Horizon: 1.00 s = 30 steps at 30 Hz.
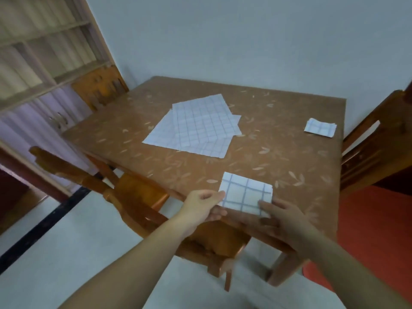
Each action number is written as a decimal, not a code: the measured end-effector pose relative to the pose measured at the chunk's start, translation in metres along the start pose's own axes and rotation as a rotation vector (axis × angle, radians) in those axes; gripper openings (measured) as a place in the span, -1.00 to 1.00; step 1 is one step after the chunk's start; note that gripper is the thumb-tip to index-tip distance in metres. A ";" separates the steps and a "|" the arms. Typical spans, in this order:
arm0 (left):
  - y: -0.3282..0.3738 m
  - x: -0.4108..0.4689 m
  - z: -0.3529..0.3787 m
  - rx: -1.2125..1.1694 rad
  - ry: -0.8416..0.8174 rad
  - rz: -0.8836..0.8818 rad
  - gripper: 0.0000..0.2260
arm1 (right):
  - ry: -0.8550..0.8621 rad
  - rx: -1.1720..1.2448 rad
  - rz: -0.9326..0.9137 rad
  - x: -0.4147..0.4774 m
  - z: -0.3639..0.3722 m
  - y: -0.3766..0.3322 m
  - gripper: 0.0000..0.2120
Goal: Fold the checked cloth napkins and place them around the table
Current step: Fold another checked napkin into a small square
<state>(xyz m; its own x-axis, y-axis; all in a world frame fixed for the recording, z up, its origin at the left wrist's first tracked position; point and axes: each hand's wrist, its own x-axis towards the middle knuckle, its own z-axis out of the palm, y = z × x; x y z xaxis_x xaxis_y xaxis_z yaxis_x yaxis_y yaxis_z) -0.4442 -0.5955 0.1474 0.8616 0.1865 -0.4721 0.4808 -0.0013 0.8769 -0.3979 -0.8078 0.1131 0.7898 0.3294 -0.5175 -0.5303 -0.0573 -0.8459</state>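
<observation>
A folded white napkin with blue checks (245, 192) lies at the near edge of the brown leaf-patterned table (289, 157). My left hand (204, 206) pinches its left corner between thumb and fingers. My right hand (283, 219) holds its lower right corner, fingers lying on the cloth. A loose pile of unfolded checked napkins (196, 126) is spread in the middle of the table. Another folded napkin (320, 127) rests near the far right edge.
A wooden chair (133, 197) is pushed in at the near left side, below my hands. A second chair (376, 148) stands at the right, a third (100, 85) at the far left corner. Shelves (44, 52) fill the left wall.
</observation>
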 end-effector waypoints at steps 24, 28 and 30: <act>-0.047 0.191 -0.115 0.616 -0.225 0.005 -0.75 | 0.580 -0.251 0.194 0.118 0.093 0.048 -0.75; -0.016 0.195 -0.152 0.754 -0.258 0.187 -0.82 | 0.585 -0.303 0.166 0.091 0.106 0.027 -0.86; -0.002 0.189 -0.171 0.790 -0.219 0.251 -0.83 | 0.570 -0.332 0.148 0.079 0.116 0.015 -0.87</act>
<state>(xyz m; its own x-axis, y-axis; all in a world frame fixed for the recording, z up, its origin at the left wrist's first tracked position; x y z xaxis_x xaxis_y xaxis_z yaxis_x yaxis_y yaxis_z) -0.3104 -0.3927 0.0722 0.9308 -0.1049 -0.3502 0.1736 -0.7163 0.6759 -0.3797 -0.6735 0.0745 0.8034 -0.2476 -0.5415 -0.5946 -0.3799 -0.7086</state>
